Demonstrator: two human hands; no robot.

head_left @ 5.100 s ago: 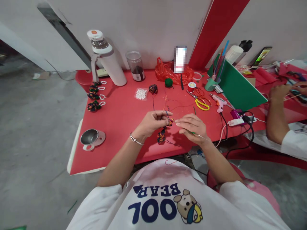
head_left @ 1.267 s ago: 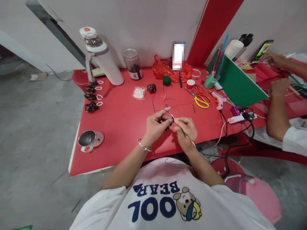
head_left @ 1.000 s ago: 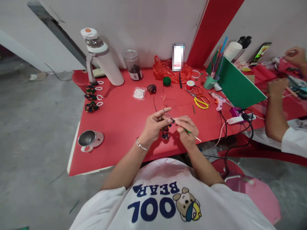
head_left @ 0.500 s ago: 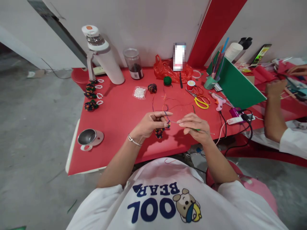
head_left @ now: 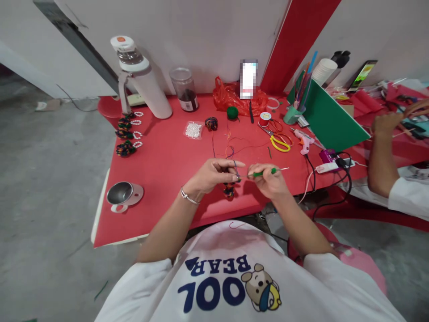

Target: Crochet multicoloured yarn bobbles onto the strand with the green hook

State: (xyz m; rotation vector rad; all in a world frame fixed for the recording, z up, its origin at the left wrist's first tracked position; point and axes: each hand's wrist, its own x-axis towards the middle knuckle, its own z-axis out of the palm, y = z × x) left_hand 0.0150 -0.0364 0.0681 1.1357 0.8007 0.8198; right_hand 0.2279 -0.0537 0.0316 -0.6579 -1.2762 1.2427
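Between the thumb and fingers of my left hand (head_left: 214, 174) is a dark multicoloured crochet piece (head_left: 229, 191), its ruffled end hanging below. A strand of yarn (head_left: 235, 165) passes over my left index finger. My right hand (head_left: 271, 182) is closed around a crochet hook (head_left: 264, 172) with a green grip; a thin metal end sticks out to the right. The hook's working tip is hidden or too fine to make out near my fingertips. Past my hands lie a multicoloured yarn ball (head_left: 211, 124) and a green yarn ball (head_left: 232, 113).
Finished-looking ruffled pieces with bead loops (head_left: 125, 148) line the left edge, near a steel mug (head_left: 125, 196) and a bottle (head_left: 152, 91). Right of centre lie yellow-handled scissors (head_left: 279, 143) and a pink glue gun (head_left: 304, 142). Beyond a green board (head_left: 335, 118), another person's arm (head_left: 382, 152) rests.
My right hand has turned, so the hook's green grip now shows on top and its rear end points up and right. The crochet piece has shifted slightly right and down.
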